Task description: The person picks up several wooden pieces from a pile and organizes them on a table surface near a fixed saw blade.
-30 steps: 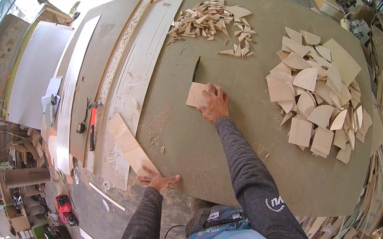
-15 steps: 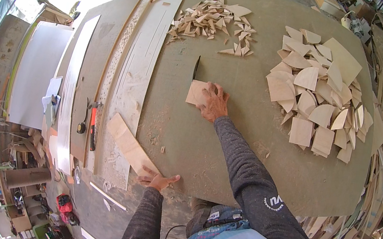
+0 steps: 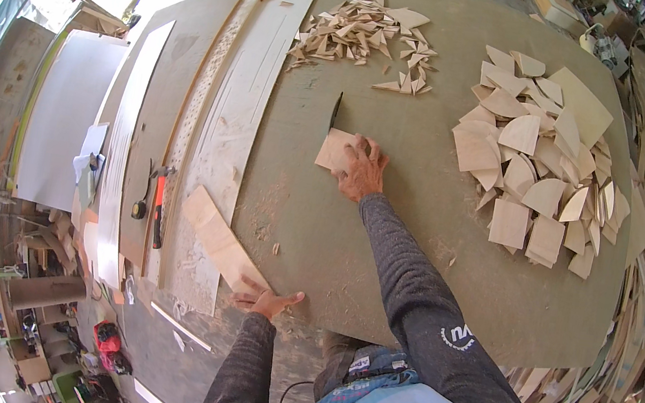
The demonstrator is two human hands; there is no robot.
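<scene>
While the right hand (image 3: 362, 167) presses flat, fingers spread, on the plywood piece (image 3: 335, 150) beside the saw blade (image 3: 335, 113) | piece appears thin, stiff, light, splintery: hold by face, away from blade | left hand (image 3: 266, 301) open, resting on the table edge (image 3: 369, 336), touching the wood strip (image 3: 222, 241).

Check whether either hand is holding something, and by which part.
Neither grips anything. The right hand presses flat on the near right part of a pale square plywood piece at the saw blade. The left hand rests on the near end of a pale wooden strip.
</scene>
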